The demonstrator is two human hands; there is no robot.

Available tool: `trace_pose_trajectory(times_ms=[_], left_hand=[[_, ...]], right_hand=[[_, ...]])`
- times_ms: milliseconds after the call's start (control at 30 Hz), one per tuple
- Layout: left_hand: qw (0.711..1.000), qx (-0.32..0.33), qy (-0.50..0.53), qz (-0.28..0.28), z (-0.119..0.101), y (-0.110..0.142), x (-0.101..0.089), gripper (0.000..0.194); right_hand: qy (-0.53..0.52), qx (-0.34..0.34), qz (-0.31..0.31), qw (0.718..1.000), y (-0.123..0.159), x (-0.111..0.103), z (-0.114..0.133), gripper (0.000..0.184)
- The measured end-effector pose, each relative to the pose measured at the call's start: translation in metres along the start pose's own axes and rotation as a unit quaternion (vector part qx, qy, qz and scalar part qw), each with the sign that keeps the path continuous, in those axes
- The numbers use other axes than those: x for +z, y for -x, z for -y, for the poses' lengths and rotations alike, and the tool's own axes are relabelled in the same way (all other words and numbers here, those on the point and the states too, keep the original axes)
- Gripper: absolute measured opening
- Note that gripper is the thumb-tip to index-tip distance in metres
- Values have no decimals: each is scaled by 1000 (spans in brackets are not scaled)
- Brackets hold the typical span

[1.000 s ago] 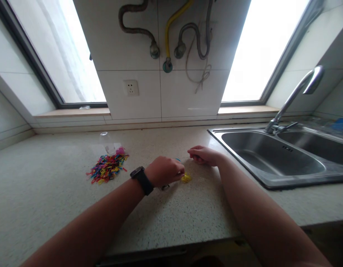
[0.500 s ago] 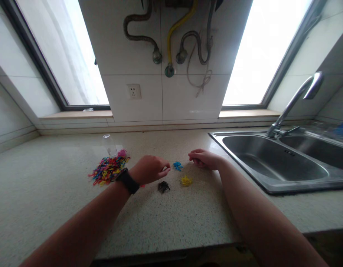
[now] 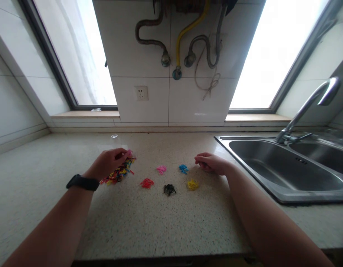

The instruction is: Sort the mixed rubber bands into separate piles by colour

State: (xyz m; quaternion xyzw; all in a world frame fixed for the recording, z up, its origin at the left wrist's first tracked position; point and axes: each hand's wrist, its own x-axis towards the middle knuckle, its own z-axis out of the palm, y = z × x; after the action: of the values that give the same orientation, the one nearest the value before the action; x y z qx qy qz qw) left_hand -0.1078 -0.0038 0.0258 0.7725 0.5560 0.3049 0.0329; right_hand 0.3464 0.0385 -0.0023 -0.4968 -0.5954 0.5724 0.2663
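Note:
My left hand, with a black band on its wrist, is over the mixed heap of small coloured rubber bands. Its fingers are drawn together against pink bands at the heap's far edge; whether they grip any is hidden. My right hand rests on the counter with curled fingers and nothing visible in them. Near it are a blue cluster and a yellow cluster. Further left are a black cluster, a pink cluster and a red cluster.
Behind the heap stands a clear cup, mostly visible by its rim. A steel sink with a tap takes up the right side. The speckled counter ends at a front edge, and a tiled wall with pipes rises behind.
My left hand has moved left from beside the blue cluster to the mixed heap, uncovering the pink and red clusters. My right hand keeps its place on the counter. The view has shifted slightly.

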Motion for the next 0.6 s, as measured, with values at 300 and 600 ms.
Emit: trace_pose_trajectory(times_ms=[300, 600], left_hand=[[1000, -10, -8, -14, 20, 1, 4, 42], [998, 1, -52, -31, 17, -2, 6, 42]], right_hand=[[25, 10, -20, 999, 1, 1, 0, 37], [32, 17, -24, 999, -2, -1, -2, 37]])
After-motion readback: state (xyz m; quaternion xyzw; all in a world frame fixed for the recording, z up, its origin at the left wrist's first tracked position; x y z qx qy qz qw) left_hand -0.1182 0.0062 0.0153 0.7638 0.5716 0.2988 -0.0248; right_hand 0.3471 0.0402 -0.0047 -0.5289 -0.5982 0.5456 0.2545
